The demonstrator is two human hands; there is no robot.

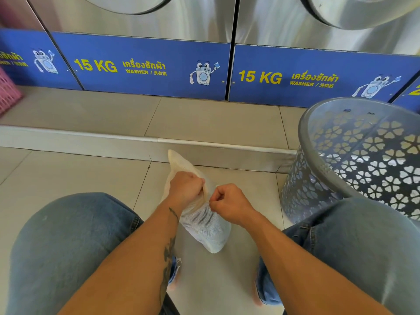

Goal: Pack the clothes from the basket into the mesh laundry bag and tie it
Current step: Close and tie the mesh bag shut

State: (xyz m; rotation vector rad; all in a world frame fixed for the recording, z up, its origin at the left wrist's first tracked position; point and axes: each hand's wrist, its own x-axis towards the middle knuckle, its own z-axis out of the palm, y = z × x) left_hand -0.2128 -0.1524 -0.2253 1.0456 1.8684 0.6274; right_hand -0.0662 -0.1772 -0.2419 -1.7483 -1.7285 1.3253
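**Both hands at the neck of the mesh bag**

The white mesh laundry bag [204, 228] stands on the tiled floor [68, 173] between the person's knees. The left hand [186, 187] clenches the gathered neck; the right hand [227, 204] pinches something thin just beside it, too small to tell. The grey basket [354, 155] stands tilted to the right.

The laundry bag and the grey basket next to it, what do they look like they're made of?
The mesh laundry bag looks like soft white synthetic netting: fine holes show and it sags and creases where the left hand and right hand grip its neck. The grey basket looks like rigid moulded plastic, matte silver-grey, with a smooth rim and clover-shaped cut-outs.
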